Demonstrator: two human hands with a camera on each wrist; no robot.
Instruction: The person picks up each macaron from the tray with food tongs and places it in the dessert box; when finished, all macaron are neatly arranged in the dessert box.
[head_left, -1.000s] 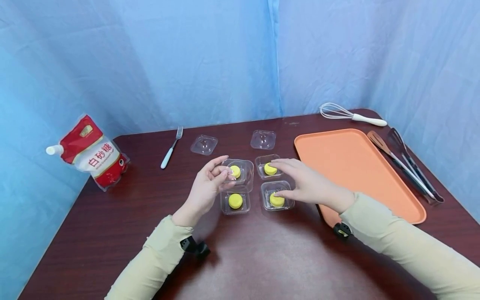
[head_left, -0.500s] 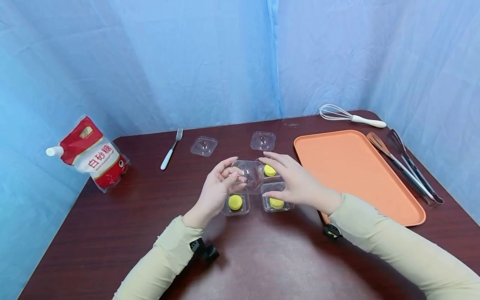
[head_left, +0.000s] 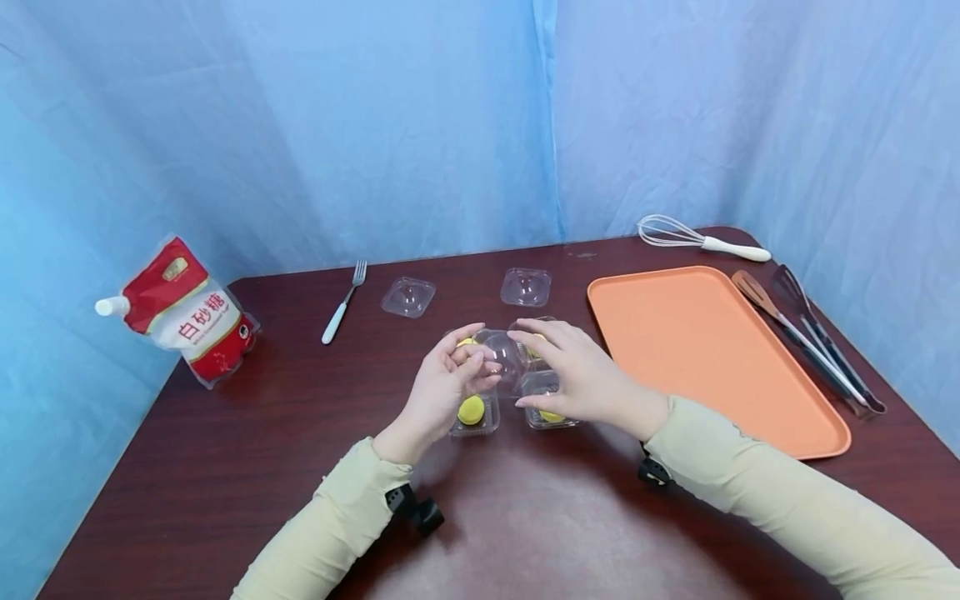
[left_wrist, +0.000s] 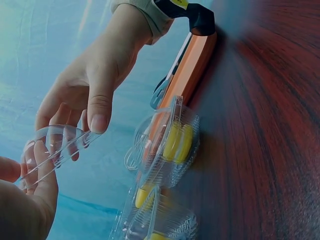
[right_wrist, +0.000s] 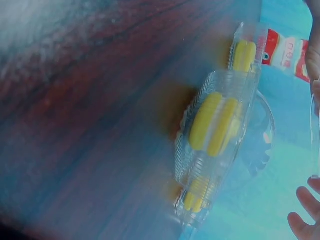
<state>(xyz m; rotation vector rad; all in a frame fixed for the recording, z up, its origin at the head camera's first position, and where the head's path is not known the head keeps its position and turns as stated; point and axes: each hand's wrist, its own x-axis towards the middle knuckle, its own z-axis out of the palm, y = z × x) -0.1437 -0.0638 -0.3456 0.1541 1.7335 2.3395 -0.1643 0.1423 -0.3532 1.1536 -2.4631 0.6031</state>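
A clear domed plastic lid (head_left: 506,360) is held up above several small clear boxes. My left hand (head_left: 433,396) pinches its left side between thumb and fingers. At the opposite side, the thumb and fingertips of my right hand (head_left: 592,379) grip the lid's edges; in the left wrist view the right thumb (left_wrist: 100,107) meets the rim. Each box holds a yellow macaron, such as the front left macaron (head_left: 471,409) in its box (head_left: 486,426). The right wrist view shows a macaron (right_wrist: 204,120) with a pale layer inside a ribbed box (right_wrist: 182,165). The hands partly cover the rear boxes.
Two more clear lids, a left lid (head_left: 408,297) and a right lid (head_left: 526,287), lie behind the boxes. To the left are a fork (head_left: 343,307) and a sugar bag (head_left: 191,312). An orange tray (head_left: 712,358), whisk (head_left: 697,239), slotted turner (head_left: 757,293) and tongs (head_left: 832,350) are right.
My left hand has moved right with the lid, away from over the rear left box. The right hand has shifted slightly left, and its fingers now meet the lid.
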